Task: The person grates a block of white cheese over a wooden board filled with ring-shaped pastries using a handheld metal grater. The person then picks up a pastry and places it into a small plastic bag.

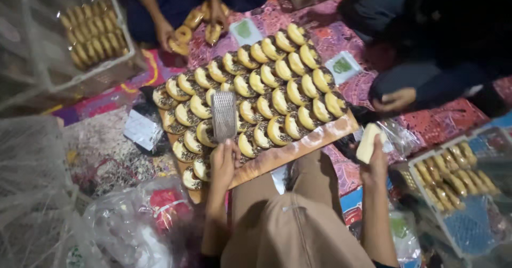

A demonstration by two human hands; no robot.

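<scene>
The left hand (225, 161) grips the handle of a flat metal grater (224, 116), which stands tilted over the near left part of a wooden board (298, 145). The board lies slantwise on a patterned mat (330, 33) on the floor and carries rows of ring-shaped pastries (277, 86), pale yellow on top with dark edges; the grater's lower end sits just above or on them, hard to tell in the dim light. The right hand (375, 161) is raised to the right of the board, closed around a pale block (368, 142), perhaps cheese, well apart from the grater. The person's knees in tan cloth show below the board. At far left a white basket (37, 60) holds more pastries in rows, and another basket (426, 166) of them stands at near right. Across the board, another person's hands (213, 25) touch a few loose rings (184, 33) at the far edge, and a second co-worker's hand (397, 100) rests at the right. Clear plastic bags (122, 225) lie at near left.
</scene>
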